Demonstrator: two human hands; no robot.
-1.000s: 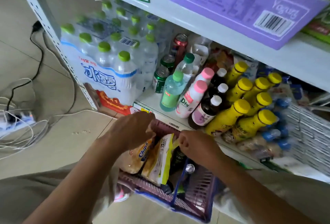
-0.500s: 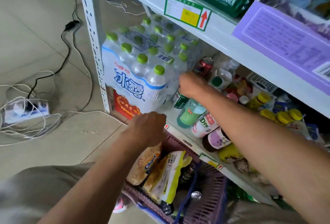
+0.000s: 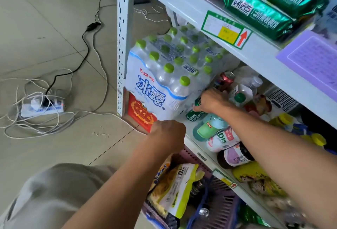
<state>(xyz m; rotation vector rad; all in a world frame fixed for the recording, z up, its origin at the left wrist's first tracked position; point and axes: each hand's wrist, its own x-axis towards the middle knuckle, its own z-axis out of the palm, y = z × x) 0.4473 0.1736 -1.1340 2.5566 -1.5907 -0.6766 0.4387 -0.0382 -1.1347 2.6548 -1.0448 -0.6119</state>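
Right hand [image 3: 212, 101] grips the green can [image 3: 194, 114] beside the water pack [image 3: 155, 86]; left hand [image 3: 169, 134] curled, its hold unclear

I log two white boards. Lower shelf [image 3: 190, 138]: wrapped water-bottle pack [image 3: 160, 77] at the left end, green can [image 3: 196, 113] at its corner, red can [image 3: 225, 81] behind. A green bottle [image 3: 207, 128], white bottle [image 3: 221, 139] and dark bottle [image 3: 235, 157] run in a row toward me. Upper shelf [image 3: 186, 4]: green packets [image 3: 264, 10], purple box [image 3: 310, 61]. Floor [image 3: 45, 33]: power strip [image 3: 42, 108], tangled cables [image 3: 91, 46], red box [image 3: 140, 114].
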